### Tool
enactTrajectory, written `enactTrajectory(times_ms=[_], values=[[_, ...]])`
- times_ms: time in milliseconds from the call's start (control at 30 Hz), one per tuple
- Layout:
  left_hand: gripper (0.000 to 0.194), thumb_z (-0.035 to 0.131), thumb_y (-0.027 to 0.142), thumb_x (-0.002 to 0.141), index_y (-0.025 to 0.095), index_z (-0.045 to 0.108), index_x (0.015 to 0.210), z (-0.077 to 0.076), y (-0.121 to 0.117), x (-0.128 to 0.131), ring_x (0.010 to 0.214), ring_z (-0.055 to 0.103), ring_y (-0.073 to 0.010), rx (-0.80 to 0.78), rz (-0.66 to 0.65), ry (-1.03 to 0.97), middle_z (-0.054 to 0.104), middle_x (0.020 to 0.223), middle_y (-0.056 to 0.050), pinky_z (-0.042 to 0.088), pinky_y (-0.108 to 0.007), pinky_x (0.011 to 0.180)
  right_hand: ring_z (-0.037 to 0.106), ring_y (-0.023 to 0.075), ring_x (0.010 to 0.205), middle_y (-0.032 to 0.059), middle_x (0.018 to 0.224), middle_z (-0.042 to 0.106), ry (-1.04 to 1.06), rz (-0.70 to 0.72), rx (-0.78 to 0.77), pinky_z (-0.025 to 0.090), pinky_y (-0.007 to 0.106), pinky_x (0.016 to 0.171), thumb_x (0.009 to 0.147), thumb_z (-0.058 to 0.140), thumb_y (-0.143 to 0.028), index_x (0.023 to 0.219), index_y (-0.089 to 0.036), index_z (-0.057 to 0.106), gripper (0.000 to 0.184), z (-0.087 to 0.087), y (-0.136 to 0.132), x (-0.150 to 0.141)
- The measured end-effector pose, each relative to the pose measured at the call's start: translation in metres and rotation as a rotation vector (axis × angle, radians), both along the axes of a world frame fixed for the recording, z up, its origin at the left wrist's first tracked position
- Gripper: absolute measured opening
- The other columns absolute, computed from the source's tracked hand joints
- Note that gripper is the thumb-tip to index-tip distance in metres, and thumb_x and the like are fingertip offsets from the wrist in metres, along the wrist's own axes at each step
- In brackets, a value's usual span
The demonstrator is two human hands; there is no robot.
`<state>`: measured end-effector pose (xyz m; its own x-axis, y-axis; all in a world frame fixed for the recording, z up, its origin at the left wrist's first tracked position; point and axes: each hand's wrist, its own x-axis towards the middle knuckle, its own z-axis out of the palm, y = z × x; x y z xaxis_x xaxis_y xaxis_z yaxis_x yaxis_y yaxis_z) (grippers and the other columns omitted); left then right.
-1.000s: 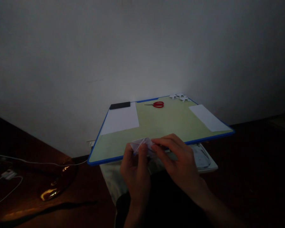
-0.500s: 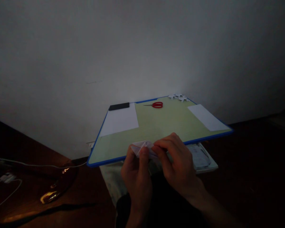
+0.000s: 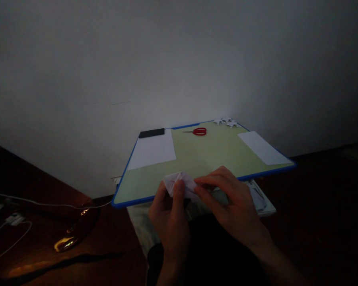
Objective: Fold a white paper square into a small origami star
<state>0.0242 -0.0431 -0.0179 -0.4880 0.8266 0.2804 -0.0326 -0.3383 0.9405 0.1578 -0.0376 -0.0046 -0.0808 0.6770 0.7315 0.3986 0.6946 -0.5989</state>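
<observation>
A small piece of folded white paper (image 3: 173, 181) with creases meeting near its top is held over the near edge of the table. My left hand (image 3: 170, 218) is closed on it, the thumb pressed on its front face. At the paper's right edge, the thumb and forefinger of my right hand (image 3: 231, 198) come together in a pinch. Part of the paper is hidden behind my left thumb and fingers.
On the pale green, blue-rimmed folding table (image 3: 203, 151) lie red-handled scissors (image 3: 199, 131), several folded paper pieces (image 3: 226, 121), a white sheet (image 3: 264, 149) at right, and another sheet (image 3: 155, 149) at left under a dark flat object (image 3: 151, 133). A white cable (image 3: 47, 202) runs at left.
My right hand has moved slightly right, and its fingers now sit at the paper's right edge. More of the folded paper shows, and it is tilted more upright. The view has shifted slightly.
</observation>
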Motion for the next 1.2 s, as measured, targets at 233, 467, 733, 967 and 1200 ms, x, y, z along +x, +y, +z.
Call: enactTrajectory(times_ms=[233,467,733,967,1200], values=[[0.022,0.078,0.040,0.090,0.019,0.079,0.086,0.002,-0.002,-0.001,0.068,0.066,-0.0144,-0.034,0.006,0.039,0.074,0.076,-0.002,0.054,-0.021,0.057,0.067,0.0177,0.080,-0.0002,0.084,0.070,0.081,0.081,-0.165,0.054,0.033,0.074,0.098,0.074,-0.027,0.093,-0.025,0.073,0.006,-0.001,0.003,0.000],[0.023,0.077,0.042,0.092,0.019,0.079,0.087,0.001,-0.002,0.001,0.070,0.067,-0.0147,-0.012,-0.013,0.052,0.074,0.077,-0.002,0.056,-0.022,0.061,0.063,0.0174,0.076,-0.0011,0.080,0.068,0.117,0.036,-0.175,0.054,0.032,0.072,0.095,0.078,-0.025,0.087,-0.025,0.074,0.009,0.000,0.007,-0.001],[0.030,0.077,0.048,0.092,0.018,0.076,0.091,-0.004,0.004,-0.002,0.074,0.068,-0.0142,0.025,-0.018,-0.128,0.075,0.085,-0.003,0.057,-0.022,0.065,0.061,0.0185,0.089,0.0003,0.100,0.063,0.284,0.058,-0.205,0.051,0.035,0.082,0.096,0.074,-0.028,0.122,-0.032,0.069,0.026,-0.012,0.004,0.003],[0.033,0.082,0.051,0.089,0.019,0.071,0.087,-0.004,0.002,0.000,0.068,0.060,-0.0099,0.088,-0.079,-0.218,0.066,0.078,0.001,0.052,-0.016,0.061,0.061,0.0187,0.084,-0.0013,0.091,0.063,0.325,0.085,-0.257,0.049,0.034,0.074,0.090,0.081,-0.033,0.115,-0.033,0.069,0.027,-0.017,-0.003,-0.004],[0.024,0.080,0.040,0.092,0.020,0.071,0.084,-0.002,0.002,0.000,0.072,0.058,-0.0105,0.358,-0.306,-0.247,0.060,0.082,0.002,0.053,-0.018,0.063,0.063,0.0207,0.109,0.0044,0.122,0.059,0.219,0.142,-0.080,0.055,0.036,0.091,0.090,0.083,-0.029,0.121,-0.032,0.073,0.033,-0.011,-0.002,0.006]])
